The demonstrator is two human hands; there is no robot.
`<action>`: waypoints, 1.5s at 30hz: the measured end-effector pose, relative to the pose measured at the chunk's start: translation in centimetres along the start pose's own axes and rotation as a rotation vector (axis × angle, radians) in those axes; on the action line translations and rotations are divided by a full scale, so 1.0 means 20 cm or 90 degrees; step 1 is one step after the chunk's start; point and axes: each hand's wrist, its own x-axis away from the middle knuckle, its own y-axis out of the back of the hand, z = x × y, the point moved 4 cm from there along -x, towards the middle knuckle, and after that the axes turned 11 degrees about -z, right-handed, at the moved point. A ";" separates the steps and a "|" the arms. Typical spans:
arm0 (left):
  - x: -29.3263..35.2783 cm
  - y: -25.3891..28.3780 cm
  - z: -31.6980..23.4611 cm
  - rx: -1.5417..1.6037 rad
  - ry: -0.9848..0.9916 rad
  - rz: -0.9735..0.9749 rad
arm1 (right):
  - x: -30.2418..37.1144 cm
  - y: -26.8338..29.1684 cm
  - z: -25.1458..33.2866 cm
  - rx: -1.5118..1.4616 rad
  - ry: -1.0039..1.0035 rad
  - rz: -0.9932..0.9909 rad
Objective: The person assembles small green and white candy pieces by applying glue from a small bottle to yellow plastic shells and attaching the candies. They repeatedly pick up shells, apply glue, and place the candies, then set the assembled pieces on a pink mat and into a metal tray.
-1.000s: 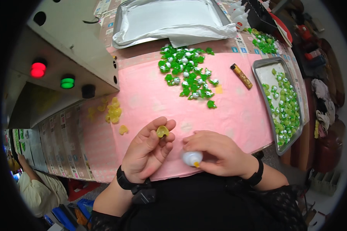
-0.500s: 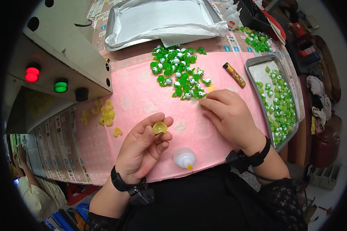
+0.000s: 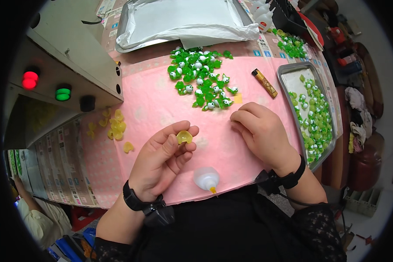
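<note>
Between the thumb and fingers of my left hand (image 3: 155,163), a small translucent yellow cup-shaped piece (image 3: 184,137) is held up over the pink table covering (image 3: 157,98). My right hand (image 3: 266,139) is closed, fingertips pinched together just right of and nearer than the heap of green pieces with white eyeballs (image 3: 199,82); anything in the pinch is hidden. A squeeze bottle with a yellow tip (image 3: 206,178) lies close to the table's near edge, between my forearms. Loose yellow pieces (image 3: 117,127) are scattered at left.
A metal tray of green pieces (image 3: 332,131) stands at right, with a lighter (image 3: 264,83) beside it. At the back is a paper-lined tray (image 3: 183,24). A machine with red and green lights (image 3: 83,56) fills the left side. White bottles (image 3: 263,19) stand far right.
My right hand has shifted slightly away from the green heap, its fingers more curled. The yellow piece in my left hand has turned a little and risen slightly in view.
</note>
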 end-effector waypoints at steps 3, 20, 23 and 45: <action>0.00 0.00 -0.01 -0.013 -0.001 -0.018 | 0.00 0.02 -0.02 0.014 0.028 -0.029; -0.01 0.00 0.00 -0.009 0.006 -0.037 | 0.04 0.06 -0.05 -0.008 -0.020 0.013; 0.00 0.00 0.00 -0.012 0.006 -0.045 | 0.06 0.07 -0.05 -0.050 -0.062 0.003; -0.01 -0.10 0.02 -0.235 -0.200 -0.050 | -0.07 0.03 0.31 -0.188 0.182 -0.135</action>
